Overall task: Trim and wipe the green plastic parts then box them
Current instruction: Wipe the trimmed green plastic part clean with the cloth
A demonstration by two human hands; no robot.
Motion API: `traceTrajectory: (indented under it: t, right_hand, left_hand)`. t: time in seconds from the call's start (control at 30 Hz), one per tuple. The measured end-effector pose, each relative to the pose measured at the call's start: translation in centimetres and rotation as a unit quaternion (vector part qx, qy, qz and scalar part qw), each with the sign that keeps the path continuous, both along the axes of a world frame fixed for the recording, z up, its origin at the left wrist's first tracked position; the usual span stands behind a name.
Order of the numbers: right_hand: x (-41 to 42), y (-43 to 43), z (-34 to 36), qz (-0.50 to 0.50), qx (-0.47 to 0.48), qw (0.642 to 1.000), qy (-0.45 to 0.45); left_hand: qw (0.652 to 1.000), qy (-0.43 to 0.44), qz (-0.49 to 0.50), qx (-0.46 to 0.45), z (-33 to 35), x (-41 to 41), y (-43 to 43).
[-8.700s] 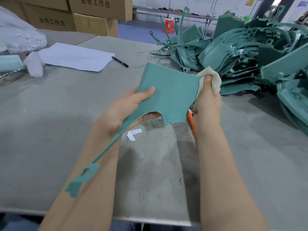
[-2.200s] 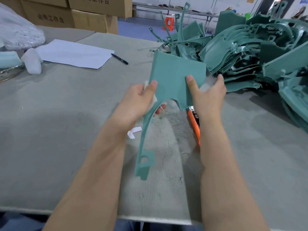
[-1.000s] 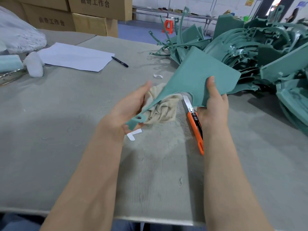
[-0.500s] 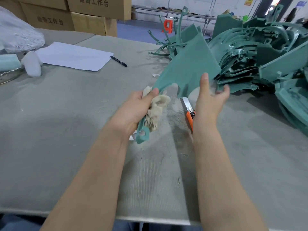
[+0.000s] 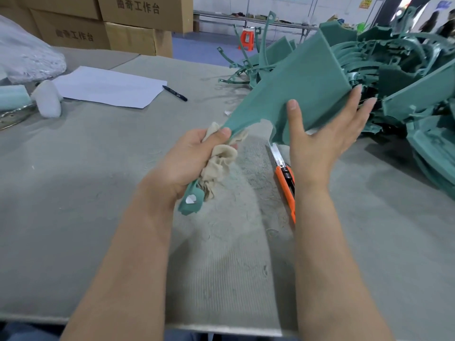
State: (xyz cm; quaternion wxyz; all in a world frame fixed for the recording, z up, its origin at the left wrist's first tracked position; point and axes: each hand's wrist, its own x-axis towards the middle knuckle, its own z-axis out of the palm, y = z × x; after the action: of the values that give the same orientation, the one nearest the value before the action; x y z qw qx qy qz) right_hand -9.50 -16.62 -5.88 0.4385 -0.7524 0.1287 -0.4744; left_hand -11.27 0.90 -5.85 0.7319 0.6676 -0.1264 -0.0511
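Green plastic part [image 5: 295, 89] held in the air above the tabletop [image 5: 73, 180], its broad flat panel tilted up and away toward the right and its narrow strap running down to the left. The left hand [image 5: 189, 158] grips the strap together with a crumpled beige cloth [image 5: 219, 163]; the strap's end, with a hole in it, sticks out below the fist. The right hand [image 5: 325, 136] lies flat under the panel's lower edge, fingers straight and spread, thumb laid on the upper face. An orange utility knife [image 5: 285, 183], blade extended, lies on the tabletop below the panel, between the two forearms. A pile of green parts [image 5: 406, 70] fills the far right of the tabletop. A sheet of paper [image 5: 108, 86] and a pen [image 5: 175, 93] lie at the far left, with cardboard boxes [image 5: 138, 20] behind.
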Motion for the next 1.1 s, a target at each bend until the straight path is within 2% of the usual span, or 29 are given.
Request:
traceTrajectory:
  t: [0.13,0.23,0.33,0.47,0.57,0.73,0.87,0.97,1.0,1.1]
  right_hand:
    - [0.3,-0.4,-0.3,0.039,-0.031,0.998,0.047]
    - [0.4,-1.1,-0.4,0.078,-0.028,0.995,0.051]
    - [0.6,-1.2,-0.4,0.044,-0.026,0.996,0.067]
    - [0.9,-1.6,-0.9,-0.008,0.014,0.999,0.049]
    - [1.1,-2.1,-1.3,-0.059,0.04,0.996,0.062]
    - [1.1,-1.5,-1.5,-0.071,0.027,0.996,0.05]
    - [1.2,-1.7,-1.5,-0.075,0.039,0.995,0.049]
    - [1.3,-2.0,-1.6,-0.092,0.055,0.992,0.06]
    - [1.3,-2.0,-1.7,-0.096,0.053,0.992,0.062]
    - [1.3,-1.9,-1.6,-0.101,0.033,0.993,0.058]
  left_hand:
    - [0.997,-0.025,0.01,0.065,-0.4,0.2,-0.1]
    - [0.983,-0.08,0.081,0.143,-0.5,0.4,0.3]
    - [0.95,-0.125,0.162,0.236,-0.9,1.1,0.5]
    - [0.943,-0.116,0.146,0.275,-1.3,2.0,1.4]
    - [0.968,-0.057,0.114,0.215,-1.2,2.1,2.3]
    - [0.963,-0.019,0.218,0.156,-1.1,2.2,1.8]
    - [0.968,0.026,0.247,-0.027,-0.8,2.2,2.0]
    - [0.963,0.027,0.185,-0.192,-0.5,2.4,2.1]
    - [0.963,0.007,0.186,-0.194,-0.6,2.5,2.0]
    - [0.956,-0.064,0.282,-0.056,-1.1,2.9,1.8]
